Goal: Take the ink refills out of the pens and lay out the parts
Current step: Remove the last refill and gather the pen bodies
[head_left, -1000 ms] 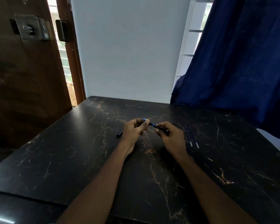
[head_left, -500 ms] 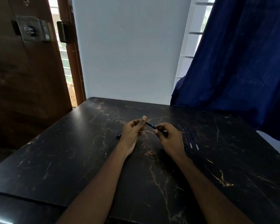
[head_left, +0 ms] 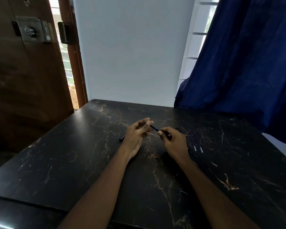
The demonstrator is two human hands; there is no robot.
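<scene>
A dark blue pen [head_left: 154, 128] is held just above the black marble table [head_left: 82, 162] between both hands. My right hand [head_left: 174, 143] grips its barrel between thumb and fingers. My left hand [head_left: 136, 133], palm turned up, pinches the pen's far tip with thumb and forefinger, the other fingers loosely spread. Two thin blue ink refills [head_left: 196, 140] lie side by side on the table just right of my right hand. A dark pen part [head_left: 122, 138] pokes out from behind my left hand, and another dark piece [head_left: 178, 129] lies behind my right hand.
A dark blue curtain [head_left: 246, 63] hangs at the right, over the table's far right corner. A brown wooden door [head_left: 23, 76] with a metal lock stands at the left. A white wall [head_left: 130, 52] rises behind the table's far edge.
My left hand has rolled palm up and loosened its fingers, keeping only a fingertip pinch on the pen's tip. My right hand and the refills have barely moved.
</scene>
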